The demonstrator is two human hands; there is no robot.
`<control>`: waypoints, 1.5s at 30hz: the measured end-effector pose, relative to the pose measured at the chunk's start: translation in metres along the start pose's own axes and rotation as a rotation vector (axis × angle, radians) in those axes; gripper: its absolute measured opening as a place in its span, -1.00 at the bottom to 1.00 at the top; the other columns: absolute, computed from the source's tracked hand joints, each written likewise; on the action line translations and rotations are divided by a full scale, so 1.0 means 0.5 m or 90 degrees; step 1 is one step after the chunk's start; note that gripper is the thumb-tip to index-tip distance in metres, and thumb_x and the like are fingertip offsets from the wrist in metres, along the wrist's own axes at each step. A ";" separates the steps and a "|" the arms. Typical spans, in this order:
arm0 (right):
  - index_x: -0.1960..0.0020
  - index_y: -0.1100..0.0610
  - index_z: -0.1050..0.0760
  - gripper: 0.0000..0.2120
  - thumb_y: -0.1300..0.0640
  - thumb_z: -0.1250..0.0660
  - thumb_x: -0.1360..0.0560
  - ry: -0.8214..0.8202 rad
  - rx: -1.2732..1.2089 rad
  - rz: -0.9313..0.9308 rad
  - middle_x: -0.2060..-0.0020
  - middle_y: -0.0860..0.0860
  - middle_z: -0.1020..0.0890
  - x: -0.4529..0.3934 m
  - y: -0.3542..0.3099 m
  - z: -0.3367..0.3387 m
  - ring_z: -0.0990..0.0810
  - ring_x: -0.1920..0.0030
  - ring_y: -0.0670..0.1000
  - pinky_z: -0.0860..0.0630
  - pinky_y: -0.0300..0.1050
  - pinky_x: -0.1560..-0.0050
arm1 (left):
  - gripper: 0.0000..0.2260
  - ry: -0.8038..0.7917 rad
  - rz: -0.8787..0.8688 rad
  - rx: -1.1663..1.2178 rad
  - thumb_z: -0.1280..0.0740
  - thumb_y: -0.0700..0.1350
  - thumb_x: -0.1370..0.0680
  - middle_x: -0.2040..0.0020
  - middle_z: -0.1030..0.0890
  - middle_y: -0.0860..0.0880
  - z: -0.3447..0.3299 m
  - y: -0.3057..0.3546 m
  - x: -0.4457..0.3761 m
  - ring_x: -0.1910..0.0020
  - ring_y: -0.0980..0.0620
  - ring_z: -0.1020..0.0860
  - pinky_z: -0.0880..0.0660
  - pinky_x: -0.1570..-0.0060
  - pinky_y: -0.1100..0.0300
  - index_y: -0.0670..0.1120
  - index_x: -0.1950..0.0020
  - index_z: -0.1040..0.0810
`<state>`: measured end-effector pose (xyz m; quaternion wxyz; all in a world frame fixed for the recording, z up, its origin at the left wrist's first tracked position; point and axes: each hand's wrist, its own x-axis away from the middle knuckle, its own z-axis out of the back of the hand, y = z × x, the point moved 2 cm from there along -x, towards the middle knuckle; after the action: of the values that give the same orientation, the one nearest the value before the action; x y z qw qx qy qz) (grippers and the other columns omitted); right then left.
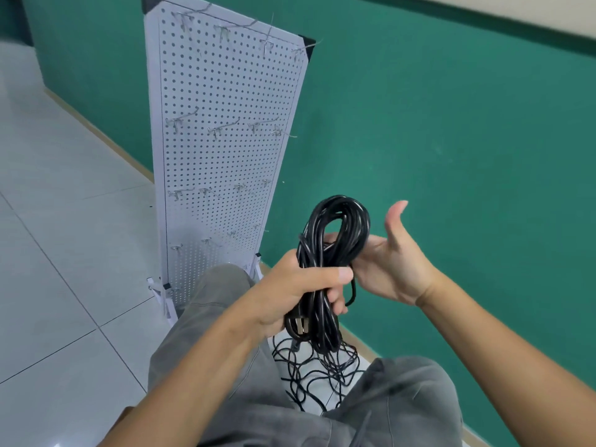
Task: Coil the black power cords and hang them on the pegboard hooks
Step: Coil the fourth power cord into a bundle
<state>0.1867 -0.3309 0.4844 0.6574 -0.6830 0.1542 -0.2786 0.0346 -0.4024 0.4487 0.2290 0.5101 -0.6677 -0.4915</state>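
A coiled black power cord (pixel 338 227) stands up in front of me, its loop above my hands. My left hand (pixel 300 285) grips the bundle around its middle, and a plug end (pixel 300 325) sticks out below the fist. My right hand (pixel 393 253) is beside the coil with its palm up, thumb raised and fingers behind the strands. More loose black cords (pixel 316 369) lie tangled on the floor between my knees. The white pegboard (pixel 225 150) stands upright ahead on the left, with several bare metal hooks (pixel 180 119) in rows.
The pegboard stands on white feet (pixel 161 295) on a pale tiled floor (pixel 64 221), close to a green wall (pixel 451 140). My grey-trousered knees (pixel 403 398) fill the bottom of the view on either side of the loose cords.
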 end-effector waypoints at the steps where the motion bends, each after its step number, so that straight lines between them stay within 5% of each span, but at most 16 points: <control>1: -0.47 0.30 -0.40 0.19 -0.68 -0.05 -0.29 -0.005 0.015 0.016 -0.02 0.46 -0.43 0.007 0.008 0.000 -0.37 0.07 0.39 -0.30 0.14 -0.10 | -0.84 0.014 0.012 0.027 -0.43 -0.17 -0.49 0.41 -0.44 -0.05 -0.001 -0.001 -0.001 0.41 -0.04 -0.50 -0.57 0.14 0.02 -0.22 -0.01 -0.58; 5: -0.09 0.08 -0.63 -0.59 -0.25 -0.39 -0.52 0.067 0.053 0.087 0.07 0.09 -0.63 0.035 0.026 -0.027 -0.58 0.04 0.02 -0.48 -0.18 -0.05 | -0.84 0.068 0.042 0.104 -0.44 -0.15 -0.47 0.40 -0.46 -0.05 0.003 -0.015 -0.008 0.41 -0.02 -0.50 -0.60 0.15 0.07 -0.22 0.02 -0.63; 9: 0.00 0.17 -0.62 -0.79 0.04 -0.32 -0.63 0.209 0.134 0.098 0.13 0.10 -0.66 0.046 0.034 -0.027 -0.62 0.06 0.00 -0.47 -0.15 -0.11 | -0.70 0.074 0.073 0.084 -0.54 -0.06 -0.44 0.36 -0.49 -0.08 0.012 -0.036 -0.014 0.38 -0.05 -0.51 -0.60 0.11 0.05 -0.24 -0.02 -0.61; 11: 0.00 0.19 -0.63 -0.81 0.09 -0.33 -0.63 0.233 0.177 0.090 0.16 0.10 -0.69 0.050 0.035 -0.029 -0.66 0.02 0.02 -0.49 -0.13 -0.21 | -0.57 0.084 0.086 0.040 -0.60 0.02 -0.37 0.35 -0.50 -0.10 0.017 -0.044 -0.017 0.37 -0.07 -0.53 -0.57 0.08 0.02 -0.28 0.00 -0.61; 14: -0.03 0.19 -0.65 -0.80 0.08 -0.34 -0.59 0.260 0.168 0.097 0.15 0.19 -0.70 0.058 0.035 -0.040 -0.68 -0.01 0.04 -0.50 -0.21 -0.19 | -0.34 0.110 0.098 0.002 -0.58 0.07 -0.40 0.34 -0.54 -0.11 0.026 -0.059 -0.023 0.35 -0.08 -0.57 -0.55 0.07 -0.01 -0.44 -0.22 -0.54; 19: -0.13 0.24 -0.62 -0.75 0.11 -0.37 -0.55 0.300 0.125 0.128 0.05 0.46 -0.61 0.067 0.043 -0.062 -0.60 0.11 0.30 -0.57 -0.25 -0.07 | -0.27 0.131 0.063 0.006 -0.64 0.06 -0.35 0.13 -0.61 -0.41 0.028 -0.072 -0.030 0.34 -0.15 -0.59 -0.59 0.13 -0.05 -0.19 -0.36 -0.39; 23: 0.08 0.35 -0.60 -0.70 0.07 -0.38 -0.52 0.388 0.124 0.145 0.28 0.24 -0.61 0.059 0.053 -0.077 -0.54 0.22 0.12 -0.54 -0.32 0.15 | -0.25 0.170 0.011 -0.033 -0.67 0.21 -0.26 0.27 -0.60 -0.16 0.017 -0.080 -0.033 0.30 -0.16 -0.60 -0.59 0.16 -0.04 -0.15 -0.25 -0.49; 27: 0.33 0.24 -0.53 -0.67 0.16 -0.40 -0.58 0.495 0.169 0.128 0.53 -0.03 -0.45 0.049 0.059 -0.087 -0.36 0.47 -0.07 -0.34 -0.29 0.41 | -0.40 0.220 -0.058 -0.117 -0.60 0.21 -0.32 0.20 -0.64 -0.03 0.019 -0.084 -0.037 0.18 -0.03 -0.63 -0.62 -0.03 -0.10 -0.11 -0.18 -0.53; 29: 0.42 0.21 -0.54 -0.60 0.06 -0.47 -0.54 0.551 0.204 0.121 0.56 0.08 -0.35 0.047 0.062 -0.087 -0.25 0.46 -0.03 -0.24 -0.20 0.39 | -0.37 0.247 -0.085 -0.175 -0.58 0.31 -0.30 0.21 -0.65 0.01 0.018 -0.082 -0.036 0.15 0.03 -0.64 -0.61 -0.08 -0.03 -0.09 -0.14 -0.52; 32: 0.38 0.23 -0.62 -0.59 -0.06 -0.55 -0.44 0.614 0.209 0.104 0.50 0.28 -0.38 0.047 0.060 -0.084 -0.28 0.38 0.05 -0.34 -0.09 0.25 | -0.32 0.260 -0.099 -0.211 -0.59 0.36 -0.25 0.14 -0.67 -0.05 0.018 -0.077 -0.031 0.10 0.00 -0.66 -0.61 -0.06 0.03 -0.06 -0.12 -0.50; 36: 0.46 0.32 -0.48 -0.48 -0.04 -0.61 -0.37 0.652 0.216 0.066 0.51 0.09 -0.31 0.053 0.041 -0.069 -0.22 0.40 0.04 -0.31 -0.08 0.30 | -0.34 0.227 -0.097 -0.246 -0.70 0.06 -0.23 0.06 -0.62 0.02 0.006 -0.055 -0.028 0.13 0.26 -0.60 -0.51 0.07 0.35 -0.09 -0.18 -0.45; 38: 0.53 0.22 -0.46 -0.49 -0.04 -0.62 -0.36 0.649 0.256 0.031 0.54 0.06 -0.30 0.058 0.028 -0.061 -0.20 0.43 0.03 -0.24 -0.14 0.37 | -0.34 0.200 -0.089 -0.265 -0.67 -0.01 -0.21 0.09 -0.61 0.02 0.008 -0.052 -0.030 0.20 0.25 -0.59 -0.50 0.12 0.35 -0.08 -0.17 -0.41; 42: 0.53 0.18 -0.38 -0.44 -0.10 -0.61 -0.35 0.633 0.346 -0.041 0.63 -0.07 -0.22 0.069 0.006 -0.051 -0.14 0.52 -0.05 -0.17 -0.21 0.48 | -0.32 0.176 -0.071 -0.359 -0.67 0.16 -0.19 0.08 -0.65 0.03 0.019 -0.057 -0.032 0.10 0.05 -0.65 -0.60 0.04 0.12 0.10 -0.16 -0.40; 45: 0.50 0.21 -0.46 -0.46 -0.14 -0.60 -0.36 0.609 0.407 -0.066 0.62 -0.07 -0.23 0.072 -0.012 -0.047 -0.13 0.55 -0.06 -0.16 -0.22 0.49 | -0.44 0.179 -0.066 -0.365 -0.62 0.16 -0.24 0.10 -0.65 0.01 0.020 -0.052 -0.034 0.12 0.09 -0.61 -0.56 0.04 0.19 0.06 -0.13 -0.49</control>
<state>0.2006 -0.3702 0.4961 0.6739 -0.2550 0.3084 -0.6210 0.0445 -0.3828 0.4249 0.4280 0.5208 -0.4373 -0.5952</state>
